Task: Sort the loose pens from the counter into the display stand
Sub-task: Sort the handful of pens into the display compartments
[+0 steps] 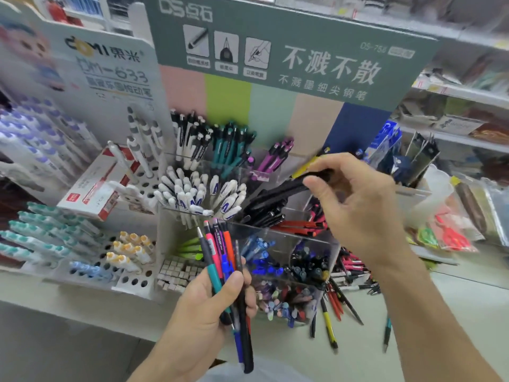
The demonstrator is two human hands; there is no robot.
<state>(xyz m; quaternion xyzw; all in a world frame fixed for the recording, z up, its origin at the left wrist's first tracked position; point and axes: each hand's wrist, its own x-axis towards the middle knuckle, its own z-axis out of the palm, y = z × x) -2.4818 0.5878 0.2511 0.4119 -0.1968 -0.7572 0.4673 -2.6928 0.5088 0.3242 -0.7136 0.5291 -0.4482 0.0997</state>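
My left hand (209, 307) grips a bunch of pens (223, 260) low in the middle: teal, pink, orange, blue and black ones, tips fanned upward. My right hand (358, 199) pinches a black pen (278, 191) between thumb and fingers, holding it slanted over the black-pen compartment (264, 213) of the clear display stand (311, 241). A yellow and black pen (308, 164) pokes out behind my fingers. More loose pens (338, 299) lie on the pale counter (454, 312) to the right of the stand.
The stand's compartments hold white, teal, purple, red, blue and dark pens. A green sign board (289, 51) rises behind it. A white perforated rack (82, 244) with pastel pens and a red-and-white box (99, 186) stand left. Packaged goods (451, 232) lie right.
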